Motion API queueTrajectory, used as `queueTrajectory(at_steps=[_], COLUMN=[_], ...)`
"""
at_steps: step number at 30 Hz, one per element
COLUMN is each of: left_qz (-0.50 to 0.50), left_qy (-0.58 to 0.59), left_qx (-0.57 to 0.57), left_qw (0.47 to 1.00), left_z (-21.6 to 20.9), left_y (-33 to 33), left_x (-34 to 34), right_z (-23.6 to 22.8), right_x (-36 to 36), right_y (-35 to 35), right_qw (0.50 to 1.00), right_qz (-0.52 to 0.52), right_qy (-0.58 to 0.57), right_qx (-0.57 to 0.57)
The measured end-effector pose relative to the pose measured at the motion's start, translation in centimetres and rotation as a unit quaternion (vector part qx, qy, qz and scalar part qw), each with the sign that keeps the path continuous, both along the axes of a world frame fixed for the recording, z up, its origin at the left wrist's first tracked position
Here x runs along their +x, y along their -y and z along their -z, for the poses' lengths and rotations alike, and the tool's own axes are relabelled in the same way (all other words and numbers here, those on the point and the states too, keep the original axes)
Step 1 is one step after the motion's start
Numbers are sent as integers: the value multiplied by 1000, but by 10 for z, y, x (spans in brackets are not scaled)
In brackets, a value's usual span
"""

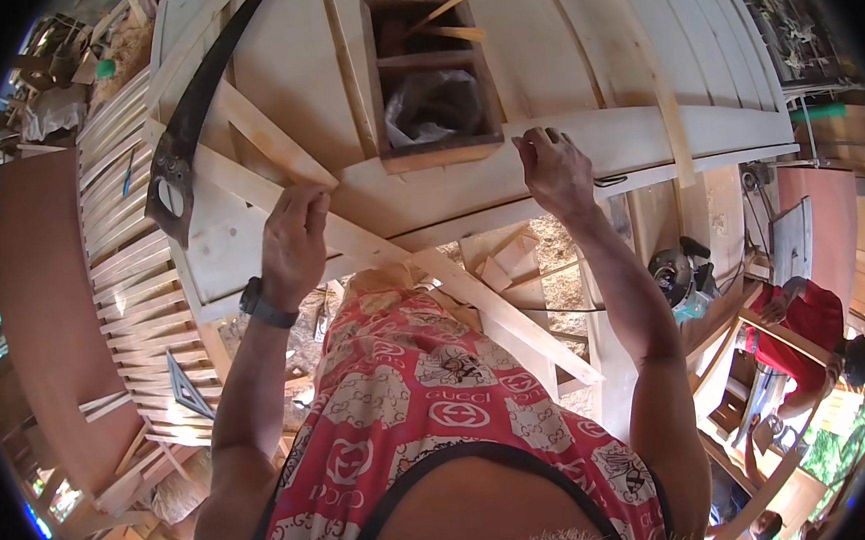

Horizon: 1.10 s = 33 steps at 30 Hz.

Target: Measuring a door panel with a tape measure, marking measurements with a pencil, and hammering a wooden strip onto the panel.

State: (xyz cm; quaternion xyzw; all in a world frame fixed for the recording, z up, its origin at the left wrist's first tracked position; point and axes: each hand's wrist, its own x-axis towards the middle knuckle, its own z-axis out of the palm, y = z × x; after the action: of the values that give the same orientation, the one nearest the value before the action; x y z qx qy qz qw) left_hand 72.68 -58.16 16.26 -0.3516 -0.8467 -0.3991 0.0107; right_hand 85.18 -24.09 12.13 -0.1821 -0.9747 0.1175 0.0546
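Observation:
My left hand (295, 237) is closed over a long wooden strip (381, 244) that slants across the near edge of a pale plank panel (634, 140). The end of a shorter strip (273, 136) lies just beyond its fingers. To the right, my right hand (556, 173) is over the panel's near board, its fingers loosely bent and somewhat apart, with nothing visible in them. Between and beyond my hands stands a two-part wooden box (445, 156), holding a clear plastic bag (431, 108) and thin wood pieces (454, 6). A handsaw (173, 173) lies left of my left hand.
Slatted woodwork (138, 291) and a reddish-brown board (50, 317) are at the left, with a dark triangular square (188, 387) on the slats. A power tool (676, 275) sits right of my body. At the lower right, a person in red (808, 329) handles a wooden frame.

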Motion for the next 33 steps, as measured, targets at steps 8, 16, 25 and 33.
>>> queueTrajectory(at_steps=[8,16,25,33], left_qz=[-104,-170,-57,5], left_qy=[59,-25,33,96], left_qx=[-84,-19,-96,-85], left_qw=[989,985,993,992], left_z=[28,11,32,27], left_y=[85,162,121,65], left_x=[-75,-145,-111,-136], right_z=[-21,-119,1,-49], right_x=[-50,-103,-101,-94], right_y=[-43,45,238,209], right_qw=[965,987,925,935], right_qz=[-25,-19,-217,-105], right_qy=[-226,-155,221,171], right_qx=[127,-43,-220,-292])
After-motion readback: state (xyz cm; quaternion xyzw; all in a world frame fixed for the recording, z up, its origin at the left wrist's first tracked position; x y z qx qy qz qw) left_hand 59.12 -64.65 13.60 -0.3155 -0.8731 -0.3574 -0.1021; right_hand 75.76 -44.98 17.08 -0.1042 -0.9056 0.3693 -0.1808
